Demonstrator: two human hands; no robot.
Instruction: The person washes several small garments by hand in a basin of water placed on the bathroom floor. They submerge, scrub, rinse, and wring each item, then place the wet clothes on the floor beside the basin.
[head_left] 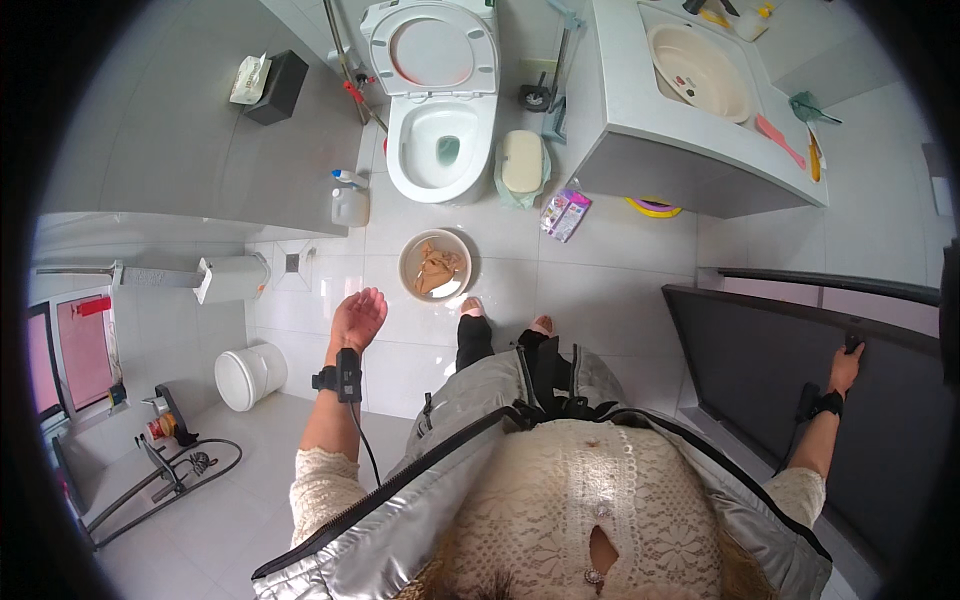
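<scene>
My right hand [845, 368] is closed around a black door handle [853, 343] on the dark grey door [770, 350] at the right. My left hand [357, 318] hangs in the air, palm partly turned up, fingers loosely curled with nothing in them. Just beyond it on the floor stands a round basin [408, 272] with water and a brown cloth [438, 268] soaking in it. A black device with a cable is strapped to each wrist.
Ahead is an open toilet [440, 150], with a lidded bin [522, 162] and a purple package [566, 215] beside it. A washbasin counter [640, 110] stands at the far right. At left are a white bucket [250, 376], a plastic bottle [349, 206] and a shower hose [180, 480].
</scene>
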